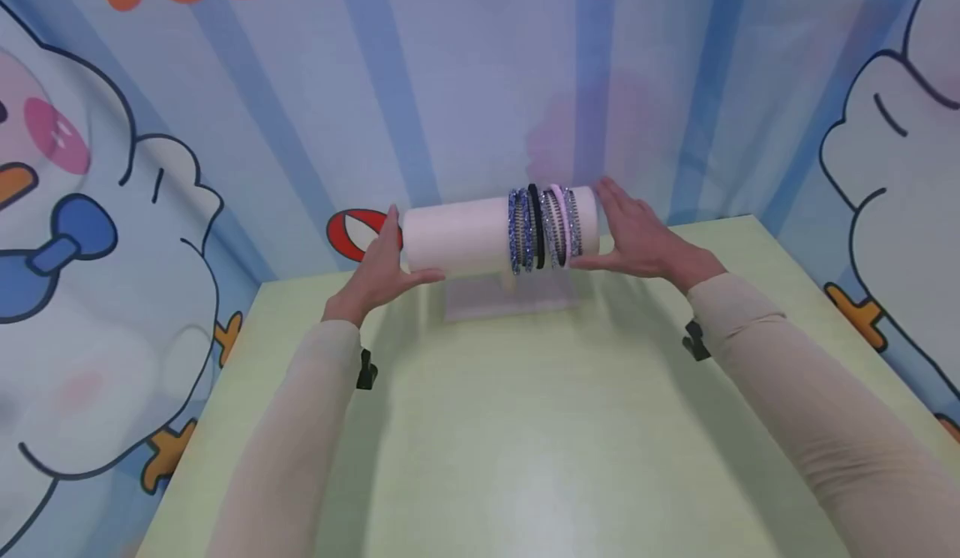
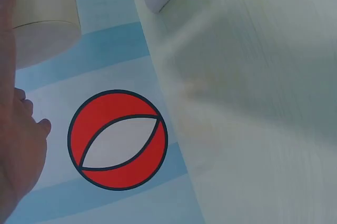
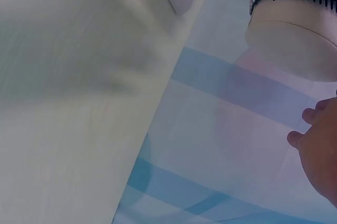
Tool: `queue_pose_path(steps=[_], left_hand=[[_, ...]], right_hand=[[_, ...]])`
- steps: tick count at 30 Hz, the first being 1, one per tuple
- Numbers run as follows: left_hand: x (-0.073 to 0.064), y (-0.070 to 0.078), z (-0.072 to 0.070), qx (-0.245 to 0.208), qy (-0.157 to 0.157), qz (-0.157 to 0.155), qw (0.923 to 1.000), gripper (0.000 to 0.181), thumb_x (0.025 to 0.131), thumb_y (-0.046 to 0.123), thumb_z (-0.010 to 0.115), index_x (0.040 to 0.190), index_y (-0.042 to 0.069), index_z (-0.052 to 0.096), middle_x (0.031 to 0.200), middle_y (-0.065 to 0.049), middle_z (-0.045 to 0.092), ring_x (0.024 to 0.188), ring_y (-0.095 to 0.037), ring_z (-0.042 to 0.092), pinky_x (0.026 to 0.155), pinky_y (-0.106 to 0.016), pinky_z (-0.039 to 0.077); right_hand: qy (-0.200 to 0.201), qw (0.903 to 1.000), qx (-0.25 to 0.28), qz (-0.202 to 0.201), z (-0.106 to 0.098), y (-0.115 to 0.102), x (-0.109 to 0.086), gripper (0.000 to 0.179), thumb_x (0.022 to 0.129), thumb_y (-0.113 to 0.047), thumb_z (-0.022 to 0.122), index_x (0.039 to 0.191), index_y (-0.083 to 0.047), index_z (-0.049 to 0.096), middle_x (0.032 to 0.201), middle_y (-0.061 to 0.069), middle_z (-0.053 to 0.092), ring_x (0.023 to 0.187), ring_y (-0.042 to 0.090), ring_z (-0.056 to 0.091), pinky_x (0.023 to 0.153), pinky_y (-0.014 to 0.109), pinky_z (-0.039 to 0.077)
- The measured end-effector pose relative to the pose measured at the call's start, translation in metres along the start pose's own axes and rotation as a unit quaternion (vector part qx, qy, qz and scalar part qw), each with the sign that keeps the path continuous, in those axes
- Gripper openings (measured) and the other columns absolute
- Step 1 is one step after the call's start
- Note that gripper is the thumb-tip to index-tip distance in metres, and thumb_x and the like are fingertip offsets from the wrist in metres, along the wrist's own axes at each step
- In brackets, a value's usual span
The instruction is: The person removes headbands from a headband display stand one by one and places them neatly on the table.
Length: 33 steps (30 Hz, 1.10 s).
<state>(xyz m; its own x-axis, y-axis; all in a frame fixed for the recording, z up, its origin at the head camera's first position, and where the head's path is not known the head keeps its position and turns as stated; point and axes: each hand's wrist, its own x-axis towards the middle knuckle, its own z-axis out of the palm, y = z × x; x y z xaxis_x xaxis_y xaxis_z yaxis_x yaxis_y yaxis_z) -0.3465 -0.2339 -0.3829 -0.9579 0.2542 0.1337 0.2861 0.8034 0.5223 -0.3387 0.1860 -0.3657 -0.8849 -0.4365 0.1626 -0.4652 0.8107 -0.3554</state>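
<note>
A white padded roll lies crosswise on a post above a flat pale base, forming a display stand. Several headbands circle its right half: glittery blue and silver ones with comb teeth, a black one and a pink one. My left hand is at the roll's left end, fingers pointing up and thumb along the lower front. At the opposite end is my right hand, fingers extended and thumb near the outermost headband. Both wrist views show fingertips just off the roll's flat ends.
The stand is near the back edge of a pale yellow-green table. Right behind it hangs a blue striped backdrop with cartoon ducks and a red ball design. Small black pieces stick out at the sleeve cuffs.
</note>
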Motion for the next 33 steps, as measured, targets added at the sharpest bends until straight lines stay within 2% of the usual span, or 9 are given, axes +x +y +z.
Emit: queue_pose_path(steps=[5,10,12,17,22,25,30,33], left_hand=[[0.003,0.002,-0.002,-0.002,0.015,0.025,0.9996,0.137,0.071,0.070,0.077,0.159,0.018,-0.013,0.166,-0.009,0.012,0.148,-0.029,0.024,0.112,-0.056,0.032],[0.005,0.006,-0.003,-0.010,0.023,0.050,0.9984,0.138,0.069,0.063,0.083,0.161,0.016,-0.008,0.159,-0.008,0.027,0.138,-0.027,0.037,0.107,-0.053,0.040],[0.007,0.008,-0.003,-0.006,0.027,0.061,0.9978,0.137,0.069,0.062,0.085,0.161,0.014,-0.004,0.157,-0.008,0.031,0.134,-0.028,0.039,0.106,-0.054,0.040],[0.010,0.011,-0.002,0.015,0.037,0.066,0.9970,0.134,0.067,0.062,0.085,0.161,0.012,0.004,0.156,-0.010,0.032,0.133,-0.033,0.038,0.107,-0.061,0.034],[0.012,0.017,-0.001,0.023,0.047,0.078,0.9956,0.132,0.065,0.059,0.088,0.160,0.011,0.012,0.158,-0.010,0.031,0.132,-0.037,0.039,0.105,-0.061,0.038],[0.013,0.018,0.000,0.029,0.044,0.090,0.9945,0.128,0.064,0.057,0.090,0.159,0.010,0.018,0.157,-0.010,0.032,0.132,-0.034,0.039,0.105,-0.060,0.037],[0.015,0.018,0.001,0.038,0.051,0.107,0.9922,0.113,0.062,0.056,0.091,0.149,0.012,0.034,0.144,-0.006,0.044,0.125,-0.025,0.042,0.103,-0.054,0.038],[0.015,0.018,0.000,0.035,0.057,0.110,0.9917,0.109,0.061,0.056,0.091,0.145,0.013,0.037,0.140,-0.004,0.045,0.123,-0.024,0.043,0.101,-0.053,0.038]], right_hand=[[0.011,0.9996,-0.010,-0.026,-0.004,-0.004,0.002,0.126,0.079,-0.069,0.070,0.160,-0.005,-0.003,0.166,0.019,-0.002,0.152,0.032,-0.001,0.119,0.057,0.009],[0.024,0.9982,-0.023,-0.050,-0.006,-0.008,0.005,0.128,0.077,-0.068,0.072,0.159,-0.004,-0.001,0.166,0.019,0.000,0.152,0.032,0.002,0.119,0.057,0.010],[0.028,0.9974,-0.029,-0.060,-0.007,-0.009,0.006,0.128,0.077,-0.069,0.073,0.159,-0.003,0.000,0.166,0.019,0.001,0.152,0.033,0.002,0.119,0.058,0.010],[0.021,0.9960,-0.041,-0.076,-0.009,-0.010,0.009,0.130,0.077,-0.071,0.071,0.160,-0.007,-0.006,0.166,0.016,0.000,0.152,0.032,0.003,0.118,0.061,0.009],[0.015,0.9956,-0.048,-0.079,-0.009,-0.012,0.009,0.132,0.075,-0.072,0.072,0.160,-0.011,-0.008,0.167,0.014,0.001,0.152,0.033,0.004,0.118,0.061,0.006],[0.012,0.9946,-0.058,-0.086,-0.010,-0.014,0.010,0.133,0.074,-0.072,0.073,0.160,-0.011,-0.009,0.166,0.015,0.002,0.152,0.034,0.005,0.117,0.062,0.007],[0.016,0.9911,-0.078,-0.107,-0.010,-0.019,0.014,0.136,0.071,-0.072,0.076,0.160,-0.007,-0.004,0.165,0.018,0.008,0.151,0.035,0.009,0.116,0.063,0.011],[0.014,0.9888,-0.094,-0.115,-0.010,-0.021,0.016,0.135,0.070,-0.071,0.077,0.160,-0.006,0.000,0.165,0.019,0.010,0.151,0.036,0.010,0.116,0.064,0.011]])
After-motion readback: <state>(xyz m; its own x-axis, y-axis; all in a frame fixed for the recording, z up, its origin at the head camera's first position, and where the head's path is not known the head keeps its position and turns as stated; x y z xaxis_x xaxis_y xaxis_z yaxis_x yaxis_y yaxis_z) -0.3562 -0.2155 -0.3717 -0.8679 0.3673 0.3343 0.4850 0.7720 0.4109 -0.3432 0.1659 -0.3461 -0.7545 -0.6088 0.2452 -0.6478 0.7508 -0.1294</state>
